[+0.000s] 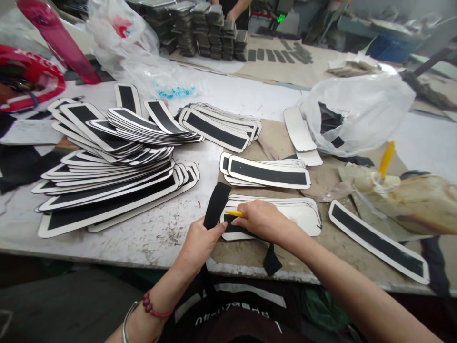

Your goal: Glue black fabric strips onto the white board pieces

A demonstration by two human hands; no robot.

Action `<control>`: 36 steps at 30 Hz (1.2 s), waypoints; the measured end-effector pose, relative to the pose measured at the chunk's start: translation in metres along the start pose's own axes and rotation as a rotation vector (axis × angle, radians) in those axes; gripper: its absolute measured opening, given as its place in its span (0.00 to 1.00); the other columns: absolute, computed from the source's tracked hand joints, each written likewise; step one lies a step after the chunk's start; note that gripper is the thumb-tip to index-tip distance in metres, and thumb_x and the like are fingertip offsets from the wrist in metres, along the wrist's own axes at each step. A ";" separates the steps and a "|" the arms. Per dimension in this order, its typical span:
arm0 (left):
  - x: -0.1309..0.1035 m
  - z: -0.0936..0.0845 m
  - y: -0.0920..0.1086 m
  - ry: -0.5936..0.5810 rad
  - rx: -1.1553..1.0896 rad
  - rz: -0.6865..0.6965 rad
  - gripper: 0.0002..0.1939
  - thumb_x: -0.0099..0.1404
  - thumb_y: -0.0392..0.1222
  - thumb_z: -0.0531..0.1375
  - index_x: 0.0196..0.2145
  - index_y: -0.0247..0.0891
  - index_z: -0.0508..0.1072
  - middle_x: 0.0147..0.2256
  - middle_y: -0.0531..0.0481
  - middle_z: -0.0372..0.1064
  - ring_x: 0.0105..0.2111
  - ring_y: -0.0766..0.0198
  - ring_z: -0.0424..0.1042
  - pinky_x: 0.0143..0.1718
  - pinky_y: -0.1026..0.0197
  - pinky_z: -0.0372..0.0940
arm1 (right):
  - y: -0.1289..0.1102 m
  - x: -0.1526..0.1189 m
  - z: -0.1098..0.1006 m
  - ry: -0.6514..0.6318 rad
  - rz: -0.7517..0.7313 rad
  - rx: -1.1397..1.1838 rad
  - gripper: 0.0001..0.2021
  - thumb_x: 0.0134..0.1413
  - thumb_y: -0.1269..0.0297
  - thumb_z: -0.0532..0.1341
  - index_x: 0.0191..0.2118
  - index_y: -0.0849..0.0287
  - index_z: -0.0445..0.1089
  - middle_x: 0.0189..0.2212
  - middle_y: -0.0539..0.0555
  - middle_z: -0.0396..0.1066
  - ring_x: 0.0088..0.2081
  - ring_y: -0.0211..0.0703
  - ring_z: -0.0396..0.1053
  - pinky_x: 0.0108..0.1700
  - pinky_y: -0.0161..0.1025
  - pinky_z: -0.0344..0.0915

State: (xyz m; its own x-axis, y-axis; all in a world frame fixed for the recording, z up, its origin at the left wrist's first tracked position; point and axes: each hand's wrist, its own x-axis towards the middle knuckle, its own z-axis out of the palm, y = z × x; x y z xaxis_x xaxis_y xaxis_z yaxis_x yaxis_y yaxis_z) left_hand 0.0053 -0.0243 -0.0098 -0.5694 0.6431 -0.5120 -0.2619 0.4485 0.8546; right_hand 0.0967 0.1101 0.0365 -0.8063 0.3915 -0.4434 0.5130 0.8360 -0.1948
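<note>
My left hand (pixel 202 240) pinches a black fabric strip (pixel 217 202) that stands up from the left end of a pale curved panel (pixel 300 214). That panel tops a small stack on brown card. In my right hand (pixel 262 219) is a yellow-handled tool (pixel 233 214), its tip pointing left toward the strip; the tip's exact kind is hard to make out. My right palm rests over the panel and hides part of it. A loose black end (pixel 272 261) hangs below my right wrist. Just behind lies another stack of panels (pixel 269 172) with black strips down their middles.
Large piles of black-and-white panels (pixel 107 200) cover the left. A single panel (pixel 378 240) lies at right, near a glue-stained bag (pixel 417 202) with a yellow stick (pixel 386 159). A white plastic bag (pixel 360 109) stands behind. Another person's hand (pixel 237 9) shows beyond grey stacks (pixel 210 31).
</note>
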 end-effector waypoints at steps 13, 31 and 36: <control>0.004 0.000 -0.007 0.044 0.040 -0.044 0.18 0.47 0.51 0.63 0.16 0.39 0.60 0.09 0.61 0.50 0.12 0.72 0.47 0.16 0.66 0.43 | 0.105 -0.102 0.009 0.066 0.352 0.156 0.13 0.60 0.58 0.50 0.36 0.58 0.67 0.34 0.55 0.72 0.36 0.44 0.69 0.37 0.35 0.57; 0.006 0.003 -0.008 0.093 0.173 -0.102 0.20 0.44 0.56 0.64 0.19 0.37 0.64 0.09 0.59 0.53 0.13 0.71 0.49 0.16 0.65 0.43 | 0.096 -0.071 0.011 0.113 0.583 -0.132 0.14 0.57 0.52 0.55 0.36 0.58 0.70 0.34 0.57 0.74 0.38 0.51 0.72 0.33 0.38 0.60; 0.006 0.001 -0.008 0.099 0.186 -0.107 0.20 0.43 0.57 0.64 0.19 0.38 0.63 0.09 0.59 0.52 0.13 0.71 0.49 0.16 0.66 0.44 | 0.097 -0.069 0.009 0.091 0.582 -0.113 0.14 0.56 0.53 0.56 0.36 0.58 0.71 0.34 0.58 0.74 0.38 0.51 0.72 0.33 0.37 0.61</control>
State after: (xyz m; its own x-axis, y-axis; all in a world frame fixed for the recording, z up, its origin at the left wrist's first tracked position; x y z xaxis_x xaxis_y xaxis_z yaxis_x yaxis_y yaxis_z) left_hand 0.0046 -0.0234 -0.0201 -0.6225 0.5260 -0.5795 -0.1816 0.6232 0.7607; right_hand 0.2044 0.1605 0.0402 -0.4265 0.8248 -0.3712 0.8476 0.5077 0.1542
